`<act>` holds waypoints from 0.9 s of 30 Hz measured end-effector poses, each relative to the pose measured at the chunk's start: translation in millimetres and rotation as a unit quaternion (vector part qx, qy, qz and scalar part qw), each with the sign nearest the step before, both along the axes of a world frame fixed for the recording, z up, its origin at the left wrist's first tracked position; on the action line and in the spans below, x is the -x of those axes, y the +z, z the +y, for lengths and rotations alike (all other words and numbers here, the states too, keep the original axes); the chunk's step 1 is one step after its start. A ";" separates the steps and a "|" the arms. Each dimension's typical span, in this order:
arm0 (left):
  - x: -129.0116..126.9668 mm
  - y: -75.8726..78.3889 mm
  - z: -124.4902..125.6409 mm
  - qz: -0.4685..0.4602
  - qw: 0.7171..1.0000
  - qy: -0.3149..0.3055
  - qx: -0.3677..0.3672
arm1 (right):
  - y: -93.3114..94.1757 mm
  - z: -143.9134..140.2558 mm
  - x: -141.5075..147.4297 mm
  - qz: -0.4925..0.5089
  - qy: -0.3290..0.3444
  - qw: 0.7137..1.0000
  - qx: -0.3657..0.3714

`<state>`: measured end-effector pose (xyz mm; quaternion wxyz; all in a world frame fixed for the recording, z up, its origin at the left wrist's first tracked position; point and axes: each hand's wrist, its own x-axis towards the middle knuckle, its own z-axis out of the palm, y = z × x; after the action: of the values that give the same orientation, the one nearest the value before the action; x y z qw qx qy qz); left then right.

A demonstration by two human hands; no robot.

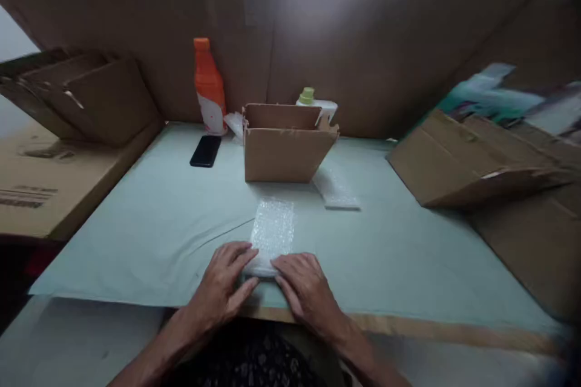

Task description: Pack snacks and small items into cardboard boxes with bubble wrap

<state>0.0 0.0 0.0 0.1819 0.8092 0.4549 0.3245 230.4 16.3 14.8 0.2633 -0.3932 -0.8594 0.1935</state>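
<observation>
my left hand (223,281) and my right hand (303,285) rest side by side at the near edge of the tabletop (149,224), fingers pressed down on the near end of a strip of bubble wrap (272,231). neither hand is clenched; both lie fairly flat, fingertips pinning what looks like a rolled or folded end of the wrap, while the rest of the strip runs away from me toward the open cardboard box (285,144). i cannot tell whether anything is inside the fold. the box stands upright just beyond the strip, flaps up. a second piece of wrap (336,192) lies just to the right of the box. behind the box are an orange bottle (207,86) and a green-capped bottle (313,100); a black phone (206,150) lies flat to its left, well apart from my hands. flattened cartons (458,163) are stacked at the sides.
</observation>
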 end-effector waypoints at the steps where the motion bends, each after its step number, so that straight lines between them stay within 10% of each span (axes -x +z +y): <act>1: 0.2 -0.3 -3.4 -0.009 1.000 -0.012 0.011 | -0.2 -0.5 -2.6 0.002 -0.001 1.000 0.024; 9: -17.6 -9.6 25.3 0.035 0.997 0.064 0.020 | -2.3 -5.3 -9.9 -0.050 -0.055 0.992 -0.100; 19: -9.9 7.4 5.7 -0.021 0.999 0.011 0.038 | 3.0 10.4 -6.9 -0.003 -0.044 0.995 0.095; 27: -21.7 -10.0 39.2 0.057 0.989 0.127 0.040 | 5.6 49.1 0.5 -0.139 -0.089 0.986 0.030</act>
<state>21.7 39.2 -10.0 0.1455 0.7543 0.5760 0.2796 229.9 65.5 20.4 0.1453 -0.4991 -0.8430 0.1388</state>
